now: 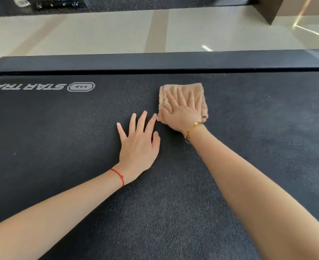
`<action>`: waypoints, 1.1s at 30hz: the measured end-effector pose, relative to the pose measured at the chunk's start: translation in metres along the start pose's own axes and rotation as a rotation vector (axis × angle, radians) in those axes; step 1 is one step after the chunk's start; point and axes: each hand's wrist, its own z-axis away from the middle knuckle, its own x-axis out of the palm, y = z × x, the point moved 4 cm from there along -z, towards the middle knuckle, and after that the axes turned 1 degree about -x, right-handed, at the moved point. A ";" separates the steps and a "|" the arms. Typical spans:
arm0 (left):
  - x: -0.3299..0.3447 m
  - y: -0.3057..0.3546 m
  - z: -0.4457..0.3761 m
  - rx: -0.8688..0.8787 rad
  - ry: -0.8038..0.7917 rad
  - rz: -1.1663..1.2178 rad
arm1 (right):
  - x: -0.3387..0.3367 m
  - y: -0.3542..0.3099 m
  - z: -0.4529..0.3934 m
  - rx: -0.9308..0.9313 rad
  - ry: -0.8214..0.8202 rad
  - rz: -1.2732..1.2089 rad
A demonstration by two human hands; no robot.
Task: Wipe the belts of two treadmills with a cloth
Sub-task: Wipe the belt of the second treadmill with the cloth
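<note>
belt (61,128): dark, textured, fills the view; white logo print at far left
side rail (154,61): along belt's far edge
left hand (139,143): flat on belt, fingers spread, holding nothing
right hand (183,111): fingers straight, pressing cloth
cloth (198,91): tan, folded, on belt near rail

Your left hand (139,145): flat, fingers spread, pointing approx 12 o'clock. Your right hand (183,111): flat, palm down, at its 1 o'clock.
</note>
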 end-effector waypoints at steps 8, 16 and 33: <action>0.001 0.001 -0.001 -0.017 0.009 -0.010 | -0.037 0.102 -0.045 0.200 -0.015 0.006; 0.000 -0.003 -0.001 -0.015 0.009 -0.014 | -0.015 0.006 -0.076 -0.051 -0.047 0.002; -0.006 -0.001 -0.001 -0.052 0.039 0.079 | -0.010 0.058 0.044 -0.061 0.016 -0.013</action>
